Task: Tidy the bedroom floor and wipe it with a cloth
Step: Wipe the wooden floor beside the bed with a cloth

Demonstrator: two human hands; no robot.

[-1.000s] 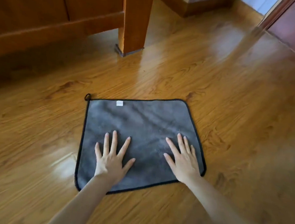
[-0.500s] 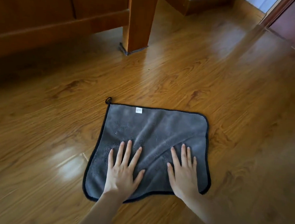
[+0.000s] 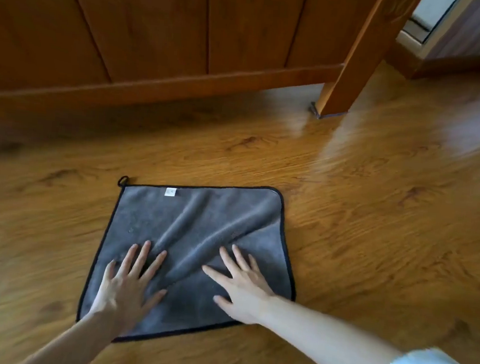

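Observation:
A grey cloth [image 3: 201, 222] with a black hem, a small white label and a hanging loop lies spread on the glossy wooden floor [image 3: 372, 235]. My left hand [image 3: 128, 285] presses flat on its near left part, fingers straight and spread. My right hand [image 3: 239, 285] presses flat on its near right part, fingers spread as well. Diagonal folds have bunched up in the cloth between and beyond the two hands.
A wooden bed frame [image 3: 156, 60] runs across the back, with its leg [image 3: 344, 83] standing on the floor at the right. A dark gap lies under the frame. A skirting board and doorway [image 3: 445, 40] show at the top right.
Both hands have slid the cloth across the floor toward the bed frame, and the view has swung left. The cloth has wrinkled into diagonal folds.

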